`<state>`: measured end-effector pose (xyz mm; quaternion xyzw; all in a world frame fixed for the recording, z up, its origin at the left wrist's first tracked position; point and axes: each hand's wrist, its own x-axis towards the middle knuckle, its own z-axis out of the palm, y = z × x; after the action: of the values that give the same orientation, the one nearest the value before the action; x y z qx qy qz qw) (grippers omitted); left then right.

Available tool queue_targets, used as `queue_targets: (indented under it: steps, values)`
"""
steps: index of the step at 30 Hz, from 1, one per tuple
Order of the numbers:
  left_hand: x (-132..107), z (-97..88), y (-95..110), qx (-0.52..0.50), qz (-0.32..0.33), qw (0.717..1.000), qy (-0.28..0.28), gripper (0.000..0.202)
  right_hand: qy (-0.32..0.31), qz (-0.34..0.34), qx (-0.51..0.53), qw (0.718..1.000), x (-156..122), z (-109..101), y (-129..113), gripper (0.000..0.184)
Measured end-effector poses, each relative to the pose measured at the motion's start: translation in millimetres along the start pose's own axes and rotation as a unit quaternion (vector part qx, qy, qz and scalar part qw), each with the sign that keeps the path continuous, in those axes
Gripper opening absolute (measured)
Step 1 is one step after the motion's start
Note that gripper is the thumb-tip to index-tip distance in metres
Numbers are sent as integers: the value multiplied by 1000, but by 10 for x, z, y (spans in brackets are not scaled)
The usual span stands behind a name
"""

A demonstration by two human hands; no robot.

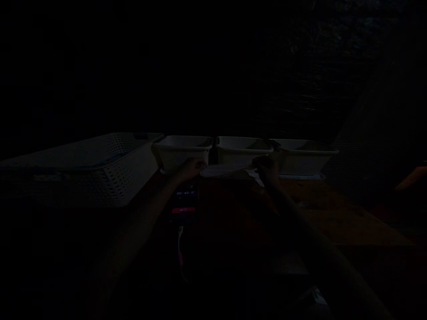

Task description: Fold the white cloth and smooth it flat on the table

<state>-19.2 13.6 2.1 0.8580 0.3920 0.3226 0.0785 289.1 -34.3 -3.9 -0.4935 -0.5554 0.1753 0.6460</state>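
Observation:
The scene is very dark. My left hand (189, 169) and my right hand (267, 170) reach forward over a table (333, 222) and hold the two ends of a pale flat sheet or envelope (228, 170). The fingers of both hands are closed on its edges. The sheet lies just in front of three white plastic bins: a left bin (183, 151), a middle bin (243, 149) and a right bin (305, 155).
A large white perforated basket (100, 171) stands at the left. A phone (185, 201) showing a timer lies under my left wrist, with a cable running toward me. Something orange (412, 178) shows at the right edge.

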Motion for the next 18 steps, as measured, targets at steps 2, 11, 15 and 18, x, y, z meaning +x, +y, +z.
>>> queue_targets:
  steps: [2,11,15,18]
  values:
    - [1,-1,-8,9,-2,1000,-1,27,4,-1,-8,1000,0,-1,4,26]
    - [6,-1,-2,14,-18,1000,-13,24,1,-15,-37,999,-35,-18,-58,26]
    - [-3,-12,20,21,-25,999,-20,24,-13,-2,-26,1000,-36,-21,-60,25]
    - [-9,-14,24,25,-20,999,-19,24,-19,10,-10,1000,-29,-14,-48,23]
